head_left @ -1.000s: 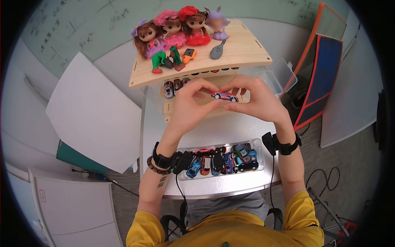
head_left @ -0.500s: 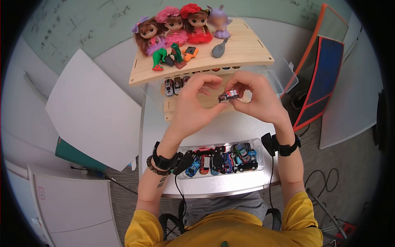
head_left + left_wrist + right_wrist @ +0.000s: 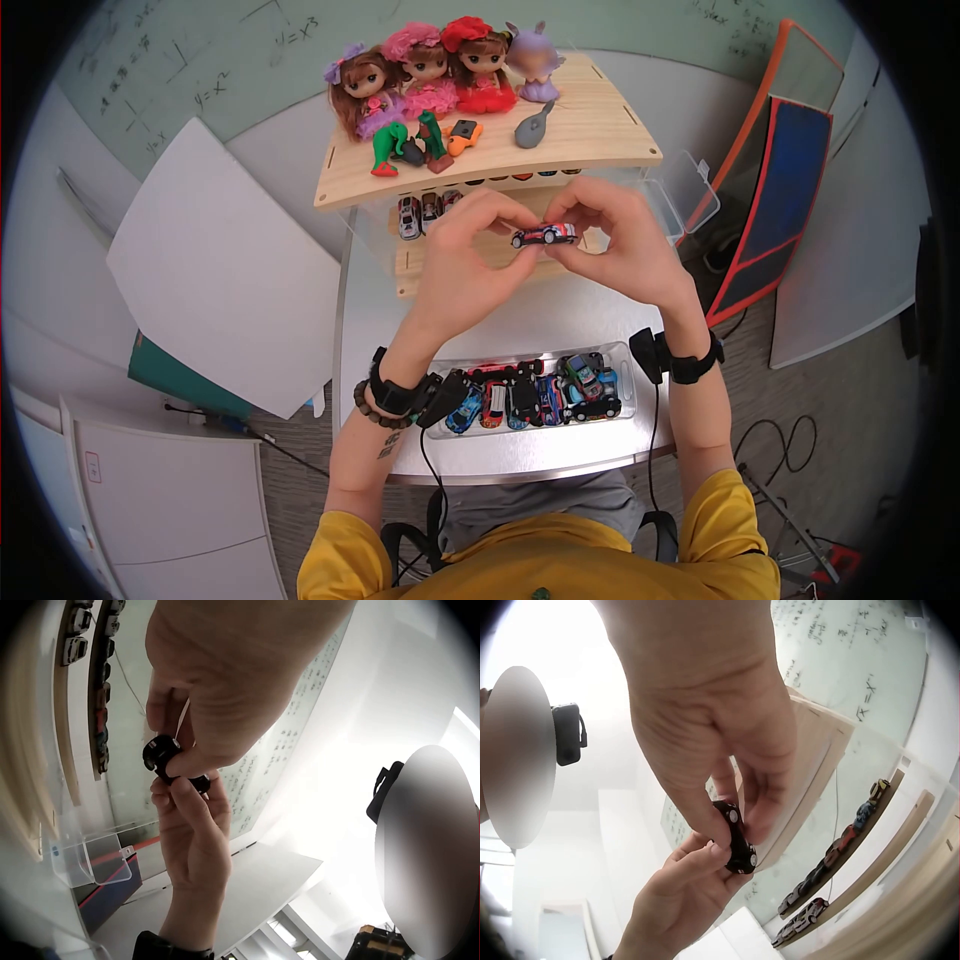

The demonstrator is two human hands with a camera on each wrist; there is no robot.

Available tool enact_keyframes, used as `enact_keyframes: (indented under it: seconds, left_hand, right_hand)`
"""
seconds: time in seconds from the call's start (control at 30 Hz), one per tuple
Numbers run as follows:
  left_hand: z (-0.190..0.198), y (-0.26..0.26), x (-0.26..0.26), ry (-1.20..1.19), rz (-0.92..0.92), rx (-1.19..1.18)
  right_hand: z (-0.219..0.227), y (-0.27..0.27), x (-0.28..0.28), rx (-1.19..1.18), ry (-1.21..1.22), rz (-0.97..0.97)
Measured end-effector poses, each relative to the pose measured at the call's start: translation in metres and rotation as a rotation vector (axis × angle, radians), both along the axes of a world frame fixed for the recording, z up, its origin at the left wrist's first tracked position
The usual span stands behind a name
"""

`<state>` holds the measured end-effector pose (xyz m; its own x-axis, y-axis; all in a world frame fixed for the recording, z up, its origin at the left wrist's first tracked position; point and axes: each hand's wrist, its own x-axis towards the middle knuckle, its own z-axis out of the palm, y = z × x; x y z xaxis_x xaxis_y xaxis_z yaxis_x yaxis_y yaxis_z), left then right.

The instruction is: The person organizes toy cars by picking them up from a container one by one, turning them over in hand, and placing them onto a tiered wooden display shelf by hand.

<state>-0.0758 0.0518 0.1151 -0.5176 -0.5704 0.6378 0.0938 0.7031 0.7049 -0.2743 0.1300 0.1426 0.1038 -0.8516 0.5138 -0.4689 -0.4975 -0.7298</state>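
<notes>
A small red, white and dark toy car (image 3: 545, 235) is held in the air between both hands, in front of the wooden shelf. The left hand (image 3: 468, 262) pinches its left end between thumb and fingers. At its other end the right hand (image 3: 622, 243) grips it the same way. In the left wrist view the car's dark underside (image 3: 163, 754) shows, the left hand (image 3: 225, 682) above and the right hand (image 3: 196, 851) below. The right wrist view has the car (image 3: 739, 844) between the fingertips of the right hand (image 3: 712, 735) and left hand (image 3: 686, 896).
A clear tray (image 3: 628, 372) of several toy cars lies near the front edge of the metal table (image 3: 500, 455). Dolls and small figures stand on the wooden shelf top (image 3: 590, 125); cars (image 3: 409, 217) are lined up below. A clear lidded box (image 3: 700, 200) is at the shelf's right.
Half a second ago the left hand was off the car, fingers spread, while the right held it; now its fingertips pinch the car again. The car has turned between the hands.
</notes>
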Motion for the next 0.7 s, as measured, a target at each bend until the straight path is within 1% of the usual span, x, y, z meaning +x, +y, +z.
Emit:
enact_keyframes:
  seconds: [0.13,0.3,0.37,0.47,0.7]
  left_hand:
    - [0.0046,0.0043,0.0008,-0.012,0.046,-0.047]
    - [0.0087,0.0074,0.0014,0.002,0.092,-0.078]
    - [0.0094,0.0069,0.0014,0.006,0.131,-0.142]
    - [0.0057,0.002,0.0002,0.052,0.084,-0.176]
    - [0.0067,0.0031,0.0023,0.026,0.078,-0.158]
  right_hand:
    - [0.0043,0.0012,0.0003,-0.027,0.064,-0.013]
    - [0.0023,0.0001,-0.0011,-0.046,0.015,-0.02]
    - [0.0027,0.0002,-0.0006,-0.066,-0.007,-0.014]
    - [0.0036,0.0003,-0.0011,-0.086,-0.013,-0.011]
    - [0.004,-0.0001,-0.0008,-0.097,0.051,-0.044]
